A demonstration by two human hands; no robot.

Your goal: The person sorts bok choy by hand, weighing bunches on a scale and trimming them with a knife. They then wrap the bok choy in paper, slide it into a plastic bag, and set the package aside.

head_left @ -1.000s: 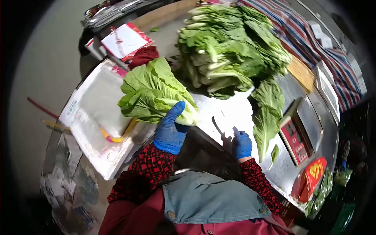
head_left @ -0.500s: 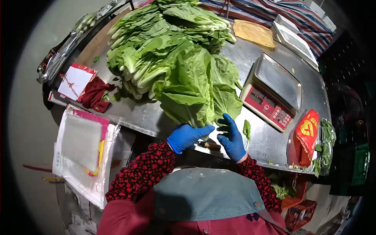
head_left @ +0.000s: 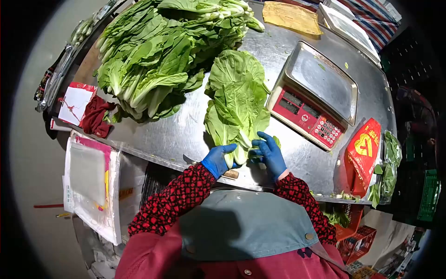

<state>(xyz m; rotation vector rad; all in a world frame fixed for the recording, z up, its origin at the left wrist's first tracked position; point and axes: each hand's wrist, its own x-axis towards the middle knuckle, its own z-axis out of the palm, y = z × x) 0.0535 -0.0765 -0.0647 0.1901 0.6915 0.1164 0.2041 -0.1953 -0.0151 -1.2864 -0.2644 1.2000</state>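
Observation:
A bunch of leafy greens (head_left: pixel 237 102) lies on the metal table in front of me, leaves pointing away and pale stems toward me. My left hand (head_left: pixel 217 161), in a blue glove, is closed around the stem ends, thumb on top. On the other side of the stems, my right hand (head_left: pixel 270 154), also blue-gloved, has its fingers apart and curved beside them. Under the left hand lies a knife, its wooden handle (head_left: pixel 231 174) near the table edge and its blade partly hidden. A large pile of the same greens (head_left: pixel 148 60) rests farther back on the left.
To the right stands a red scale (head_left: pixel 309 116) with a metal pan. Beyond it are a red bag (head_left: pixel 364 151) and more greens (head_left: pixel 391 156). A yellow cloth (head_left: pixel 292 18) lies at the back. Dark red cloth (head_left: pixel 96 117) and plastic bags (head_left: pixel 88 176) are at left.
The greens between my hands have come down flat onto the table, apart from the pile, with their stems now showing. My left hand keeps its hold; the right stays beside the stems.

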